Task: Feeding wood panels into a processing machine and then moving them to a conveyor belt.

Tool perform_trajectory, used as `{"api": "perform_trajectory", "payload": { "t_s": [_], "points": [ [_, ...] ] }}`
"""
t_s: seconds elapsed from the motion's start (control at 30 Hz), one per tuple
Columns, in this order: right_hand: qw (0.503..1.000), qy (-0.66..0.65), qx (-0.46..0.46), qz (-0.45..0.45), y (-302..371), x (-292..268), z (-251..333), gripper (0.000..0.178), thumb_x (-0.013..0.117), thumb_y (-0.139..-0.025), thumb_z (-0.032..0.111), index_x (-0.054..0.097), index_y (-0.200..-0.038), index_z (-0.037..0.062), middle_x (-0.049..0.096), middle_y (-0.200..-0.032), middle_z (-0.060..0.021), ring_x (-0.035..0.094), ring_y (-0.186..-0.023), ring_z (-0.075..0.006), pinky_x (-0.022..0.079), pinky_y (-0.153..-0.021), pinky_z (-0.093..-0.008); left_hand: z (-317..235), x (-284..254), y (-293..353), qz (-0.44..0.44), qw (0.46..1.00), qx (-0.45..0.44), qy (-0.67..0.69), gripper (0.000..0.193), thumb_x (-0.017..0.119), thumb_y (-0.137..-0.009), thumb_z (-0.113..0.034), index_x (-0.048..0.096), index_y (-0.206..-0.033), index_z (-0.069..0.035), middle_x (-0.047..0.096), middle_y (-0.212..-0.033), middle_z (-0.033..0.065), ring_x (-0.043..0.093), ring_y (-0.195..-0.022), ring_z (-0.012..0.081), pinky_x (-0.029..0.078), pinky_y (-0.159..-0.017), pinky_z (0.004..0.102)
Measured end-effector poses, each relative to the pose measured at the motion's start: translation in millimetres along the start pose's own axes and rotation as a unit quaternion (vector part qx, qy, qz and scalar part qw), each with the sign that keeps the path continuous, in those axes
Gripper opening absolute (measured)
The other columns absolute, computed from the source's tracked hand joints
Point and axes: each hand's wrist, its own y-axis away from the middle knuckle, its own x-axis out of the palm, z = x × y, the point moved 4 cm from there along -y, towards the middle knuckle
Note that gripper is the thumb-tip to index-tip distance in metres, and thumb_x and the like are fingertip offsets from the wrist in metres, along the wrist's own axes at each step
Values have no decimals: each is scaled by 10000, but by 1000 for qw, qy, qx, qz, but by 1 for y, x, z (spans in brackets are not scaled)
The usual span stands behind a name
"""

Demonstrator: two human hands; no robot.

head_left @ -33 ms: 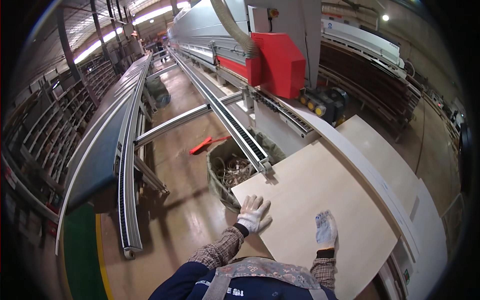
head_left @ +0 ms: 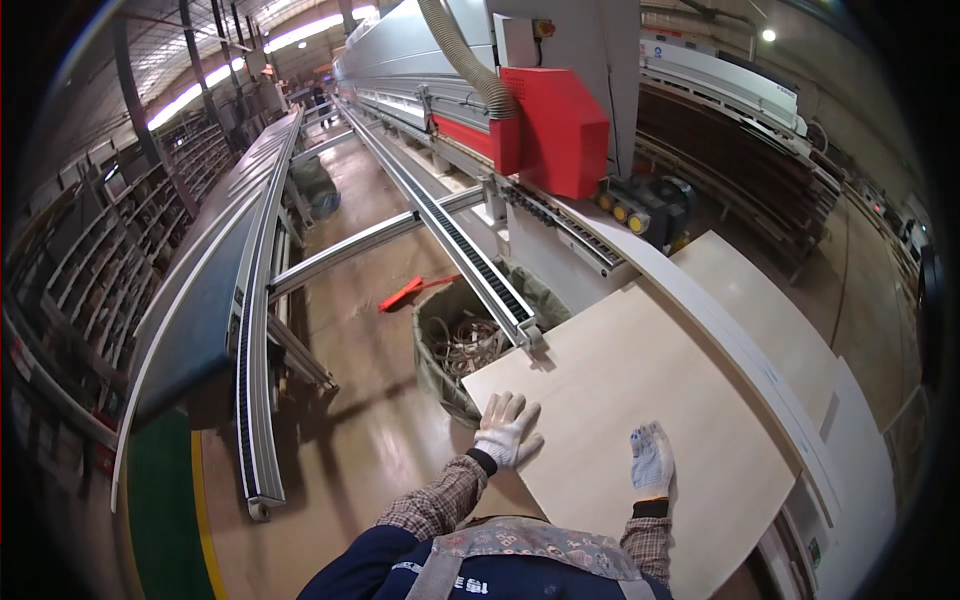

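Note:
A large pale wood panel (head_left: 640,400) lies in front of me, its far side against the long machine. My left hand (head_left: 507,430), in a white work glove, rests at the panel's left edge, fingers spread and thumb pointing right. Over the panel's middle is my right hand (head_left: 652,460), its glove's blue-dotted face turned up and its fingers stretched out, close together. It grips nothing; whether it touches the panel I cannot tell.
Beyond the left hand stands a fabric bin (head_left: 440,370) of strip scraps. A roller rail (head_left: 470,250) ends at the panel's far corner. The machine's red housing (head_left: 555,130) rises ahead. Another roller rail (head_left: 258,400) runs on the left. A red tool (head_left: 405,294) lies on the floor.

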Motion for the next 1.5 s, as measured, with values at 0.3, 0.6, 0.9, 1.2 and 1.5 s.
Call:
{"api": "perform_trajectory", "payload": {
  "t_s": [0.3, 0.6, 0.9, 1.2, 1.5],
  "points": [
    [1000, 6, -12, 23, 1, -4, 3, 476, 455, -1061, 84, 382, -1506, -67, 471, -1502, -224, 502, -1364, -298, 463, -1140, -389, -5, -6, -3, -27, 999, 29, -2, 666, 643, -870, -512, 565, -1375, -86, 497, -1340, 214, 434, -1307, 437, 291, -1166, 616],
    [1000, 16, -12, 23, 3, -2, -1, 480, 462, -1069, 138, 400, -1515, -29, 422, -1555, -220, 428, -1437, -304, 358, -1224, -436, -6, -10, -3, -33, 999, 36, -10, 659, 643, -866, -493, 567, -1363, -66, 505, -1325, 221, 446, -1283, 432, 312, -1148, 598],
    [992, -111, -35, 57, -79, -9, 42, 601, 437, -1095, 391, 342, -1571, 36, 328, -1640, -161, 299, -1518, -322, 239, -1270, -476, -21, -21, -20, 47, 999, 14, -10, 652, 631, -874, -464, 547, -1371, -51, 514, -1342, 248, 444, -1268, 448, 332, -1115, 571],
    [984, -92, -151, -3, -172, -4, 143, 434, 500, -1024, 345, 546, -1402, 136, 521, -1485, -42, 430, -1399, -241, 234, -1245, -489, -12, 13, -14, 75, 997, -4, -23, 707, 664, -860, -484, 530, -1446, -113, 435, -1492, 244, 347, -1420, 473, 188, -1221, 633],
    [872, -311, -326, -192, -227, -38, 196, 604, 822, -805, 461, 625, -1290, 160, 640, -1350, -34, 553, -1268, -260, 429, -1084, -444, -12, 0, -20, 109, 993, -33, -19, 692, 683, -857, -437, 531, -1442, -100, 428, -1487, 234, 335, -1418, 479, 192, -1217, 625]
  ]
}}
